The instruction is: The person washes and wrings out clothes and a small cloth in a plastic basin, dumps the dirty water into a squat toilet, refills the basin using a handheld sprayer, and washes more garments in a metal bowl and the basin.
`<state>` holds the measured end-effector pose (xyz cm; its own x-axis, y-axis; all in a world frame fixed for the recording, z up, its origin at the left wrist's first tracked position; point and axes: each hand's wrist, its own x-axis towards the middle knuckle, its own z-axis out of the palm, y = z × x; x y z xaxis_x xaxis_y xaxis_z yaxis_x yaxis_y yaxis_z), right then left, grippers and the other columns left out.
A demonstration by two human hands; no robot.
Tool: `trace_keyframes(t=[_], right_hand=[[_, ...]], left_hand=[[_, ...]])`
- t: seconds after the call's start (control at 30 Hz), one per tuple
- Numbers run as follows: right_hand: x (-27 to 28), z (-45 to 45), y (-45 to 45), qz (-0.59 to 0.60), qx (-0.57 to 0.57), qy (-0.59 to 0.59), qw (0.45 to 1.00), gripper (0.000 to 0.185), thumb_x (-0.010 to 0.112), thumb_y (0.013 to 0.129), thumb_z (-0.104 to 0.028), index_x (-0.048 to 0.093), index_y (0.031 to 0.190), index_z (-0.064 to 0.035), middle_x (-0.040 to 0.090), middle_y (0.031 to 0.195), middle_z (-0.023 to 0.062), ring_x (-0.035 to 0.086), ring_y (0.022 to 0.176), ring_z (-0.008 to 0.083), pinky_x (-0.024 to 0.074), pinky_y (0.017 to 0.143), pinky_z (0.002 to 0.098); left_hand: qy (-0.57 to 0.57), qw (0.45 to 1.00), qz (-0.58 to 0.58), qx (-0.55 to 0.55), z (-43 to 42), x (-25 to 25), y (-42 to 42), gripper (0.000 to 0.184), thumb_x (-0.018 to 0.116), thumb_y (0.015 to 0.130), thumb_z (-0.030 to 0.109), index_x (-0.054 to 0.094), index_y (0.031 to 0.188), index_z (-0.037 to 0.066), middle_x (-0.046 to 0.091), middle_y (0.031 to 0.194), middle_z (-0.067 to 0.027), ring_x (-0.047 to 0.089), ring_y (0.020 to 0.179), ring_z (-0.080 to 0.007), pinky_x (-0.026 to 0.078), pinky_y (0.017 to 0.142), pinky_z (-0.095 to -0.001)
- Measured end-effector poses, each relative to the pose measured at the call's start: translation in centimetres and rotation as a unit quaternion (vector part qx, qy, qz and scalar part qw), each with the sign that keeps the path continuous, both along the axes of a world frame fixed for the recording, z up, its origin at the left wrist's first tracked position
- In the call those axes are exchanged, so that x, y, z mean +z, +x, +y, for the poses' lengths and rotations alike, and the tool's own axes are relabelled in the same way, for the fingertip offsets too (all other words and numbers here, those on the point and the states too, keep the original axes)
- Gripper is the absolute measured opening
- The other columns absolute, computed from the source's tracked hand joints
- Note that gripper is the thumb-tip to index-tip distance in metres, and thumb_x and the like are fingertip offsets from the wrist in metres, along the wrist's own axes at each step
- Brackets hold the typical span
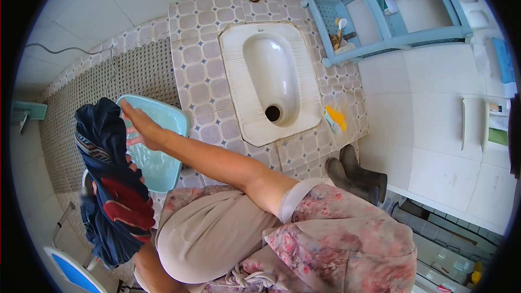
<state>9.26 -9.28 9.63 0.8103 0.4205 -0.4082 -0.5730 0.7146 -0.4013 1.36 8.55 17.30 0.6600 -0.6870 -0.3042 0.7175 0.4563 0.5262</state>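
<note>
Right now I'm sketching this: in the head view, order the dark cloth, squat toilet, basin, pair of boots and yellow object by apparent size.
Largest: squat toilet and dark cloth, too alike to rank
Next: basin, partly hidden
Then: pair of boots
Smallest: yellow object

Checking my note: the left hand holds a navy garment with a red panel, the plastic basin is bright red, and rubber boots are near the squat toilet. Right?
Not quite: the head view shows the plastic basin is light turquoise, not bright red. The rest holds: the left hand holds the navy garment with its red panel, and rubber boots are near the squat toilet.
</note>
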Motion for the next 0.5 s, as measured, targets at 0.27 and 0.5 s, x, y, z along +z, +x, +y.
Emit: trace_keyframes(t=[0.27,0.5], right_hand=[[4.0,-2.3,3.5,-0.254,0.02,-0.023,0.967,0.068,0.077,0.079,-0.026,0.044,0.136,-0.01,0.062,0.112,0.0067,0.059,0.096,0.015,0.0484,0.087,0.0307],[1.5,4.6,6.5,-0.438,0.051,-0.398,0.805,0.05,0.078,0.063,-0.04,0.069,0.088,0.0017,0.069,0.083,0.0192,0.067,0.08,0.0309,0.0533,0.076,0.0361]], left_hand=[[-0.031,0.994,0.102,0.021,-5.8,4.1,-1.6,0.069,0.048,0.095,0.054,0.041,0.137,0.001,0.058,0.12,-0.0139,0.06,0.102,-0.0281,0.054,0.082,-0.0411],[0.342,0.893,-0.158,0.247,-2.0,1.1,-3.8,0.043,0.061,0.092,0.038,0.058,0.113,0.001,0.065,0.103,-0.0078,0.062,0.087,-0.0207,0.052,0.077,-0.0299]])
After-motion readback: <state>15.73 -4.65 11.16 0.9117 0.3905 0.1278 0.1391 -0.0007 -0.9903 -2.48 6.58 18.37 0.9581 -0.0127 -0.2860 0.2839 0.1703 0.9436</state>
